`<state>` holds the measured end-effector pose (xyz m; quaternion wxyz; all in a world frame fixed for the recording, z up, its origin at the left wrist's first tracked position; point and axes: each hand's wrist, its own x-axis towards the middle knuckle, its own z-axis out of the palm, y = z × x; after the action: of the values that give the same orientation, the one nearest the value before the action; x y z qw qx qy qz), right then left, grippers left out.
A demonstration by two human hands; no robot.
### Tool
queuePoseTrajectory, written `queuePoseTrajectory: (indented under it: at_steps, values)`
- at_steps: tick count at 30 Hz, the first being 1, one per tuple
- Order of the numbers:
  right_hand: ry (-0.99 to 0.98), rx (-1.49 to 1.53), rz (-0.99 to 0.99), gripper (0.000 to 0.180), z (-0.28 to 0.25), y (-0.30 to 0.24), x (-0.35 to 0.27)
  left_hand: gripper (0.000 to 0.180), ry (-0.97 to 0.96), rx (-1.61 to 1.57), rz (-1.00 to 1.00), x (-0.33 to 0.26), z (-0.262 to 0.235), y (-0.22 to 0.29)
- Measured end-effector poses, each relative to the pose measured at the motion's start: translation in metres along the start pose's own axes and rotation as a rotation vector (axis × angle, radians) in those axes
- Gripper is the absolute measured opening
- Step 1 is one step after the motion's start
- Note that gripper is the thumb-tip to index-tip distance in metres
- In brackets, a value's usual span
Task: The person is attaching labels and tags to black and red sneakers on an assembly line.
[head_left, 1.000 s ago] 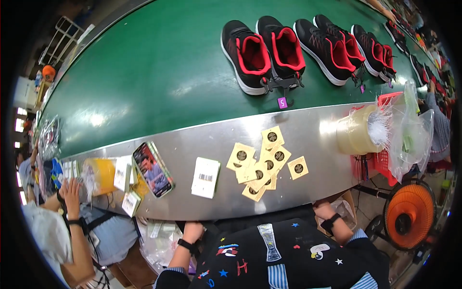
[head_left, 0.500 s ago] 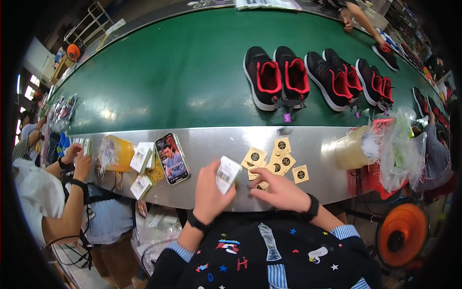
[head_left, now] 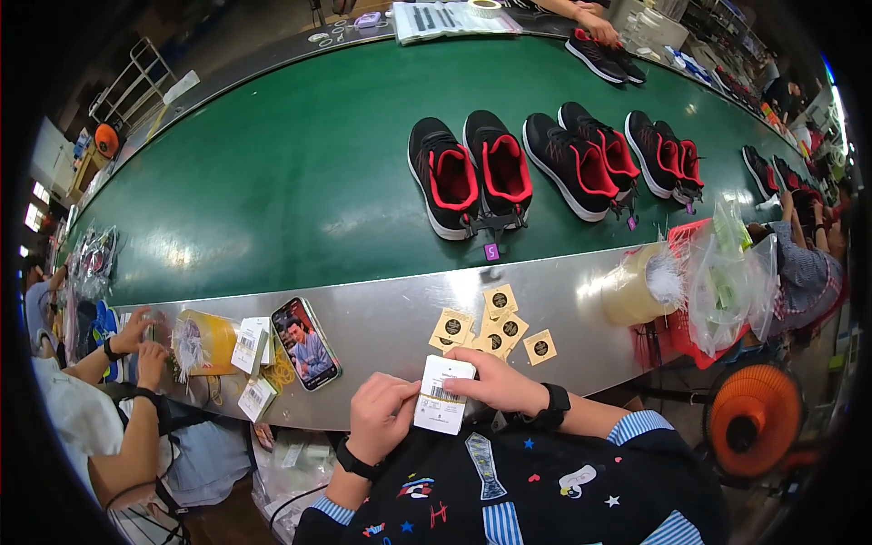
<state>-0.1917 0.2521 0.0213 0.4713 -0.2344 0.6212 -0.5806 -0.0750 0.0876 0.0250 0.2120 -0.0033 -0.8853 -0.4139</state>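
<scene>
A stack of white printed tags (head_left: 440,411) is held between my two hands, above the near edge of the metal table. A thin yellowish band seems to cross its face. My left hand (head_left: 381,416) is closed, its fingertips at the stack's left edge. With its thumb across the printed face, my right hand (head_left: 498,381) grips the upper right side; the fingers behind are hidden. Just beyond lie several tan square cards (head_left: 500,333) with black round marks, loosely overlapping. Two more tag bundles, an upper one (head_left: 250,344) and a lower one (head_left: 257,398), lie farther left beside yellow rubber bands (head_left: 281,371).
A phone (head_left: 307,344) lies on the metal table (head_left: 381,313). Yellow tape rolls (head_left: 204,341) with white fasteners stand left, similar ones (head_left: 636,286) right, beside a red basket (head_left: 699,341). Black-red shoes (head_left: 470,177) sit on the green belt (head_left: 272,173). Co-workers are on both sides; an orange fan (head_left: 754,421) stands right.
My right hand has left the tan cards and now grips the tag stack with my left. The view has shifted. A co-worker's hand at the far right has moved onto shoes.
</scene>
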Motion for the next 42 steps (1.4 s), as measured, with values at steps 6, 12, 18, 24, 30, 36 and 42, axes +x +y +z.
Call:
queuePoseTrajectory:
  at_steps: [6, 12, 18, 24, 30, 36, 42]
  values:
    - [-0.063, -0.124, 0.036, 0.026, -0.004, -0.002, -0.006, 0.014, -0.122, 0.043, 0.14, 0.005, 0.0, -0.003]
    - [0.19, 0.244, 0.044, 0.028, -0.02, -0.008, -0.013, 0.013, -0.224, -0.006, 0.136, -0.003, -0.001, -0.002]
    - [0.376, 0.591, -0.12, 0.036, -0.063, -0.031, 0.003, 0.009, 0.068, 0.42, -0.233, -0.027, -0.058, -0.035]
    - [0.182, 0.305, 0.095, 0.027, -0.062, -0.026, -0.003, 0.008, 0.207, 0.769, -0.629, -0.049, -0.116, -0.085]
    - [0.002, -0.312, -0.061, 0.028, -0.048, -0.045, 0.004, 0.028, 0.306, 0.652, -0.774, -0.009, -0.107, -0.057]
    - [-0.118, -0.621, -0.276, 0.035, -0.023, -0.053, 0.017, 0.072, -0.354, -0.426, -0.277, 0.034, -0.012, -0.004]
    - [0.213, -0.813, -0.033, 0.046, -0.088, -0.055, 0.033, 0.047, -0.279, -0.833, -0.652, 0.05, 0.005, -0.04]
